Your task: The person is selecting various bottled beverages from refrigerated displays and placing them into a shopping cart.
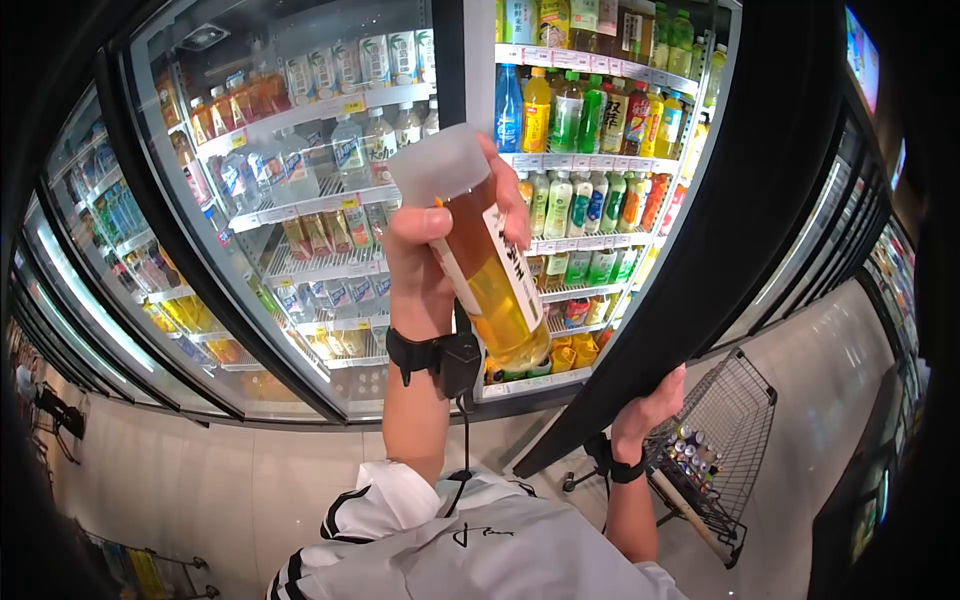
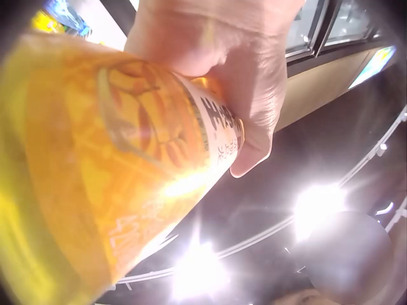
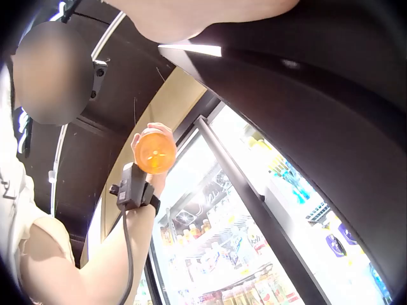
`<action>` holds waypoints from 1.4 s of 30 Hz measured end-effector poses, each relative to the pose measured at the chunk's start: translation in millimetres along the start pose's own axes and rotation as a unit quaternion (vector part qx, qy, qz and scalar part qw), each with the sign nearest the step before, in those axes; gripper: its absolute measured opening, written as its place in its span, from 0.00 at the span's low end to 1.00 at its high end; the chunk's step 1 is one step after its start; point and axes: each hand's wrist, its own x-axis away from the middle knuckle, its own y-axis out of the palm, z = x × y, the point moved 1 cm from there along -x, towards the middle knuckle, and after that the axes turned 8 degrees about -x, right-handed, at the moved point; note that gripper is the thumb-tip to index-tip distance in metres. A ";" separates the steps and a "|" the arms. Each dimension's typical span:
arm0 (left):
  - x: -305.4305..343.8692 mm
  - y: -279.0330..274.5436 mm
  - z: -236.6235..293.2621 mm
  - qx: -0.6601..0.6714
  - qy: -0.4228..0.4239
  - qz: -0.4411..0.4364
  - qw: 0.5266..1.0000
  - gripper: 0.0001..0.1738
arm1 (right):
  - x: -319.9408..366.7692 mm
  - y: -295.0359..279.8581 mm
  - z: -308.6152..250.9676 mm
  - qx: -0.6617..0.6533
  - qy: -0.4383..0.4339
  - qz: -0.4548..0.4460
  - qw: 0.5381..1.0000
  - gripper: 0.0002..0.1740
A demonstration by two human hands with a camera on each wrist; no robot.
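My left hand [image 1: 418, 240] grips a bottle [image 1: 492, 290] of amber-yellow drink near its frosted white cap, thumb on one side and fingers on the other. It is held tilted before the open cooler. In the left wrist view the bottle [image 2: 140, 171] shows an orange printed side and a white label, with the hand [image 2: 222, 57] round it. The right wrist view shows the round orange base of the bottle [image 3: 155, 153]. My right hand [image 1: 650, 408] is against the dark cooler door [image 1: 655, 260], its fingers extended and partly hidden; its edge [image 3: 203, 14] shows in the right wrist view.
Cooler shelves [image 1: 590, 160] hold rows of colourful bottles behind the held one. Left of them, glass doors [image 1: 300, 190] cover more drinks. A wire shopping cart [image 1: 735, 440] with several cans stands at the right, beyond the door. Part of another cart is at the lower left.
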 end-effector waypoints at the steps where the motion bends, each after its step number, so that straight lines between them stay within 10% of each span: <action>1: 5.9 -2.0 5.1 -0.003 -0.014 -0.025 1.000 0.36 | 1.0 8.2 1.4 -0.038 0.000 -0.015 0.999 0.29; 11: 50.1 -36.4 17.0 0.041 -0.133 0.008 0.990 0.40 | -12.2 105.6 77.9 0.162 -0.083 -0.161 0.970 0.16; 22: 45.2 -82.0 4.5 -0.073 -0.257 0.126 0.955 0.38 | -54.0 228.2 173.1 0.192 0.024 -0.225 0.955 0.19; 31: 34.8 -97.5 -29.3 -0.013 -0.340 0.098 0.935 0.34 | -64.1 210.3 182.0 0.061 0.100 -0.267 0.956 0.26; 34: 33.1 -98.3 -50.6 0.044 -0.346 0.117 0.930 0.49 | -68.6 179.1 153.7 -0.045 0.198 -0.261 0.944 0.27; 42: 9.0 -67.5 -114.9 0.130 -0.422 0.028 0.896 0.47 | -62.4 64.6 32.2 -0.108 0.230 -0.199 0.946 0.35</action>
